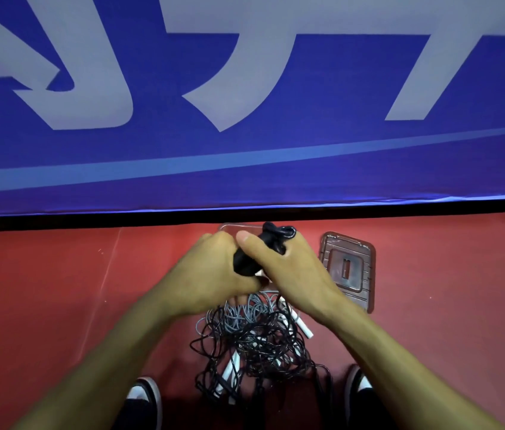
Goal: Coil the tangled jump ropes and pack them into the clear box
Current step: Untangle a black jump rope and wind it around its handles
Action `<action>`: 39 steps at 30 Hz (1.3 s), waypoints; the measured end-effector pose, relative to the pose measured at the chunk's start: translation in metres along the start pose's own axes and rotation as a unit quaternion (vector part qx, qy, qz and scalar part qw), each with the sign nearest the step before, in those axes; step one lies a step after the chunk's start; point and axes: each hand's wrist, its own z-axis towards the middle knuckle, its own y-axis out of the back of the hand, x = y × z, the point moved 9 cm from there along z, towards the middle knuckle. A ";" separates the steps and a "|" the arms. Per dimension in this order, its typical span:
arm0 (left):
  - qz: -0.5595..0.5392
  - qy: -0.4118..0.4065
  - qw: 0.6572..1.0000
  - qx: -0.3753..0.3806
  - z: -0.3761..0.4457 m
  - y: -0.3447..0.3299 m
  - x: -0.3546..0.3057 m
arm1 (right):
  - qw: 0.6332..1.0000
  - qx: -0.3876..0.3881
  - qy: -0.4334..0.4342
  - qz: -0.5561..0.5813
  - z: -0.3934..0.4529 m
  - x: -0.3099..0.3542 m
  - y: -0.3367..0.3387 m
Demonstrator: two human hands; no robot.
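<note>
Hands (251, 268) clenched around black rope bundle (273, 240)

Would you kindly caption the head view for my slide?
Both hands, left hand and right hand, grip a black rope bundle above the tangled ropes on the red floor.

Red floor (59, 290), blue banner (276, 156) with pale lettering behind

Light is dim and even, with a cool violet cast. Soft shadow pools along the lower edge. Wide-angle distortion bows the blue banner (245, 169) at the sides; detail is slightly soft throughout.
</note>
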 end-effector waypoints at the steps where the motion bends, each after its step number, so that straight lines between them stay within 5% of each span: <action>1: -0.101 -0.009 0.991 0.082 -0.005 -0.009 -0.006 | 1.000 0.017 0.011 -0.003 -0.002 0.004 0.000; 3: -0.149 -0.017 0.979 0.137 -0.008 -0.016 -0.007 | 1.000 0.010 0.018 -0.004 -0.004 0.005 0.004; 6: 0.055 -0.009 0.998 -0.037 0.004 -0.003 0.004 | 0.999 -0.044 -0.016 -0.020 -0.002 -0.005 0.007; 8: 0.193 0.008 0.973 -0.127 0.002 0.001 0.002 | 0.996 -0.065 -0.067 -0.003 -0.002 -0.015 0.007; 13: 0.251 -0.019 0.940 -0.232 -0.008 0.013 -0.011 | 0.988 -0.051 -0.113 0.096 0.001 -0.023 0.000; 15: 0.215 -0.004 0.957 -0.192 -0.002 0.015 -0.005 | 0.994 -0.012 -0.081 0.078 0.003 -0.015 0.000; 17: 0.096 0.005 0.994 -0.042 0.004 0.003 0.004 | 0.998 0.035 -0.049 0.027 0.002 -0.008 -0.001; 19: -0.043 0.010 0.995 0.090 0.000 -0.014 0.001 | 0.998 0.053 -0.029 -0.005 0.001 -0.004 0.001; 21: -0.064 0.015 0.997 0.040 0.001 -0.008 0.001 | 0.999 0.025 -0.018 0.022 0.001 0.000 0.005; 24: 0.116 0.029 0.980 -0.159 0.001 0.016 -0.001 | 0.998 -0.057 -0.023 0.029 0.001 -0.002 0.007; 27: 0.230 0.049 0.941 -0.243 -0.006 0.024 -0.006 | 0.995 -0.087 -0.041 0.032 0.002 -0.006 0.003; 29: 0.189 0.037 0.961 -0.198 -0.004 0.025 -0.004 | 0.997 -0.067 -0.030 0.030 0.004 -0.005 0.002; 31: 0.012 0.029 0.999 -0.042 0.000 0.010 0.003 | 1.000 -0.026 0.002 0.009 0.003 0.003 0.000; 34: -0.133 0.008 0.984 0.116 -0.008 -0.008 -0.002 | 0.999 0.032 0.017 0.011 -0.004 0.010 -0.003; 39: 0.105 0.006 0.989 -0.107 0.005 0.017 0.013 | 0.997 -0.032 -0.040 -0.064 -0.003 -0.003 0.010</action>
